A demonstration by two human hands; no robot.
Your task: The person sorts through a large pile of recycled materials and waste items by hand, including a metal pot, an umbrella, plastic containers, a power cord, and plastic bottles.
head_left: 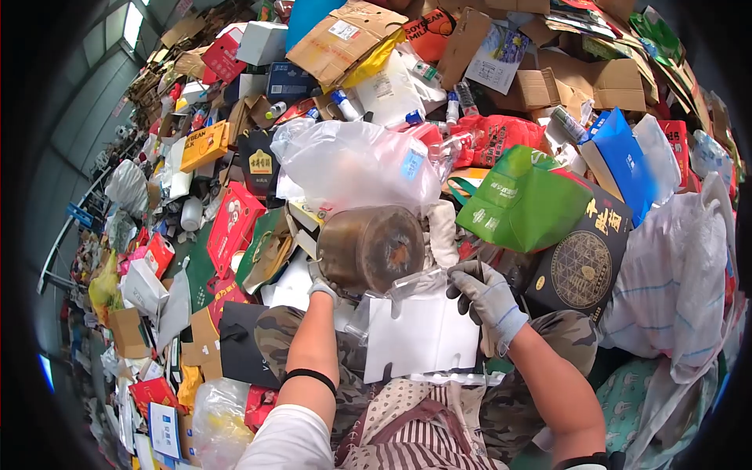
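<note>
A brown, stained metal pot (372, 247) lies tipped on its side in front of me, its worn base facing right. My left hand (323, 288), in a grey-white glove, grips its lower left edge; the fingers are partly hidden. My right hand (491, 301), gloved too, is closed to the right of the pot around a thin tool (487, 343), with a dark end above the fingers and a tan part below. Just left of that hand is a clear plastic piece (417, 282). A white foam sheet (423, 338) with notches lies across my lap.
Mixed waste surrounds me. A cloudy plastic bag (356, 164) lies behind the pot. To the right are a green bag (517, 200), a black box (580, 262) and a large white sack (666, 282). Flattened cardboard (345, 43) is piled at the back.
</note>
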